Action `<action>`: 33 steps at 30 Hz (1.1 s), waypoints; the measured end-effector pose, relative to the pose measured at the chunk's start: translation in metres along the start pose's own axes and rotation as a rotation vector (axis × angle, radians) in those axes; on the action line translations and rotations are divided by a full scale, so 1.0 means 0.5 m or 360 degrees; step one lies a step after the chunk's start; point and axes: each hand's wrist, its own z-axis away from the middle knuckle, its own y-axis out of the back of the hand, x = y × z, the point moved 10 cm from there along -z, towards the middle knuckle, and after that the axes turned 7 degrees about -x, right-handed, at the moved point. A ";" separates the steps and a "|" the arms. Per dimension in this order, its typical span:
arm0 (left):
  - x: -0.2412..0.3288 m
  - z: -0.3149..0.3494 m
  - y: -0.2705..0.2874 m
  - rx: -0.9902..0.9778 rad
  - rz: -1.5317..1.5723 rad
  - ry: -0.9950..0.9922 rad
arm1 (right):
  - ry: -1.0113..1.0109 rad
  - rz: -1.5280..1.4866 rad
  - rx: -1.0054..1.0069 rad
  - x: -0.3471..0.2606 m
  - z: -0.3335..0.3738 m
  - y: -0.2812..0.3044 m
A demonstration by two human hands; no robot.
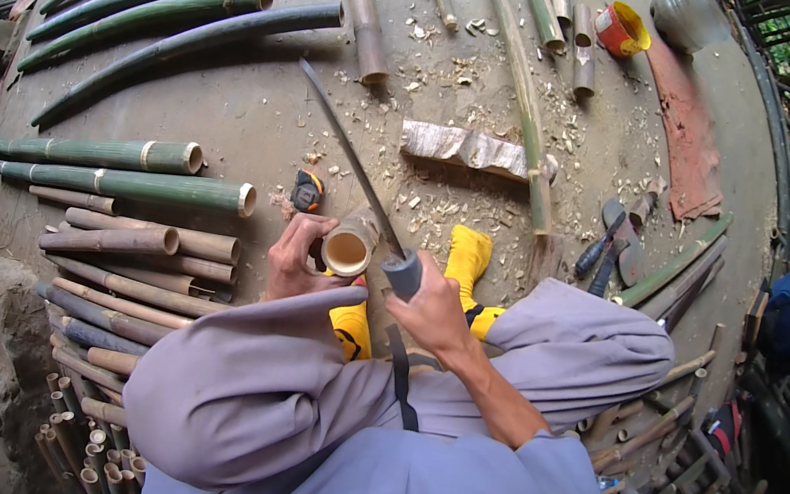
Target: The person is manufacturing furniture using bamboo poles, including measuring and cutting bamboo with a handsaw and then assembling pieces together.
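Observation:
My left hand is closed round a short bamboo tube, whose pale cut end faces me. In my right hand is a grey-handled long blade, thin, dark and slightly curved, slanting away to the upper left. The blade passes close by the tube's right side; whether they touch I cannot tell. A black and orange tape measure lies on the ground just beyond my left hand. My feet wear yellow boots or socks, and the tube is held between my bent knees.
A rough wood block lies ahead, with a long bamboo pole across its right end. Green bamboo poles and shorter lengths fill the left. Hand tools lie at the right, a red-yellow container farther off. Shavings are scattered about.

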 end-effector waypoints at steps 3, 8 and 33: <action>-0.003 0.015 0.010 -0.0030 0.0003 -0.0006 | 0.0164 -0.0270 0.0166 -0.102 0.015 0.051; 0.040 -0.002 0.014 -0.0017 -0.0062 -0.0124 | -0.0010 0.0098 -0.0025 0.055 -0.011 -0.015; 0.010 0.008 -0.006 -0.0269 0.0039 -0.0153 | 0.0317 -0.0196 0.0071 -0.069 -0.011 0.046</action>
